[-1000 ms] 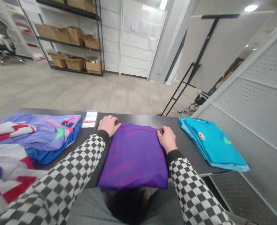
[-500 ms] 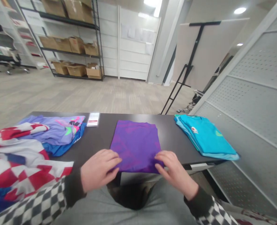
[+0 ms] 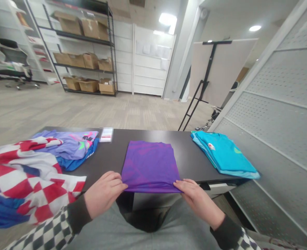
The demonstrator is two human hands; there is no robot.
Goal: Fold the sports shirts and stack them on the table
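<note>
A purple shirt (image 3: 150, 165), folded into a near square, lies at the front edge of the dark table (image 3: 111, 156). My left hand (image 3: 106, 189) pinches its near left corner. The near right corner is between the fingers and thumb of my right hand (image 3: 193, 196). Between both hands the near edge is drawn straight, with small creases along it, and hangs slightly over the table's edge. Both thumbs are mostly hidden under the cloth.
Loose red-and-white checkered cloth (image 3: 44, 173) and a lavender shirt (image 3: 72, 147) are heaped at left. A stack of folded turquoise shirts (image 3: 226, 152) lies at right, beside a perforated grey panel (image 3: 278, 104). A small blurred card (image 3: 106, 134) is near the back edge.
My hands have gone from resting loosely on the shirt's near corners to gripping them, and the near edge is now pulled taut. The camera view has tilted up slightly.
</note>
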